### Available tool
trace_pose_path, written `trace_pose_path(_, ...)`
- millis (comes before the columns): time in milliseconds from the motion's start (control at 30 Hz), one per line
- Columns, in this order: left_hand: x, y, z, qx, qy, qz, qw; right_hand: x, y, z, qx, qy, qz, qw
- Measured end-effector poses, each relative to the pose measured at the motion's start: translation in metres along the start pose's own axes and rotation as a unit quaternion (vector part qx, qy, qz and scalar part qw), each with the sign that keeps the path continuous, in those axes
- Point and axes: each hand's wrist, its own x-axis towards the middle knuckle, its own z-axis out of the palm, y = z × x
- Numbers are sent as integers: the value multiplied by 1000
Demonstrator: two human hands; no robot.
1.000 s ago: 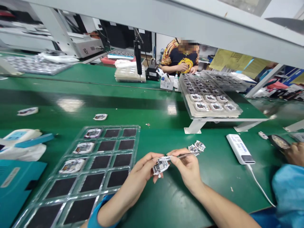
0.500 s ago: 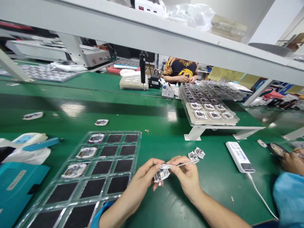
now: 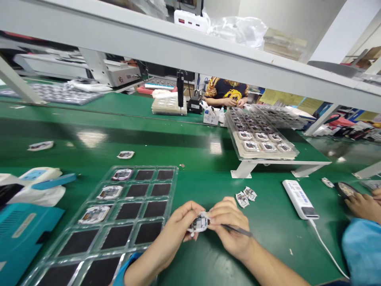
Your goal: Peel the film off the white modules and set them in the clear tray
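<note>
My left hand (image 3: pixel 181 224) is closed on the left edge of a small white-framed circuit module (image 3: pixel 200 222), held above the green bench. Closed around a pair of slim grey tweezers (image 3: pixel 238 229), my right hand (image 3: pixel 230 226) has its fingertips at the module's right edge. The tweezers' tips are hidden by the fingers. Two similar modules (image 3: pixel 246 196) lie on the bench just beyond my right hand. To the left is a clear plastic tray (image 3: pixel 175 186) with dark-bottomed compartments; three modules sit in its left column.
A white power bank-like device (image 3: pixel 300 200) with a cable lies right. Stacked module trays (image 3: pixel 262 133) rest on a raised stand. A co-worker's hand (image 3: pixel 364 206) is at the right edge. A teal box (image 3: pixel 26 234) stands left, and a shelf beam (image 3: pixel 190 51) spans above.
My right hand has turned, so the tweezers now point back toward my wrist instead of away over the two loose modules. The held module has shifted slightly left and tilted.
</note>
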Motion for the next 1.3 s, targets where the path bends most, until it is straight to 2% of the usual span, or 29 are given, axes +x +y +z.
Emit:
trace_pose_path(233, 0, 1, 1, 2, -3, -5, 1000, 2, -1, 0, 5, 3, 17, 1000)
trace_pose_path(467, 4, -4, -1, 34, -9, 24, 999, 1, 1, 2, 43, 39, 93, 994)
trace_pose_path(667, 6, -8, -3, 68, -27, 45, 996, 2, 0, -1, 23, 12, 87, 996)
trace_pose_path(767, 6, -8, -3, 64, -35, 35, 997, 2, -1, -2, 18, -1, 85, 996)
trace_pose_path(1000, 5, -6, -4, 28, -41, -15, 999, -1, 0, 0, 84, 24, 176, 981)
trace_pose_path(1300, 7, -9, -7, 16, -44, -17, 999, 1, 0, -1, 115, 30, 191, 974)
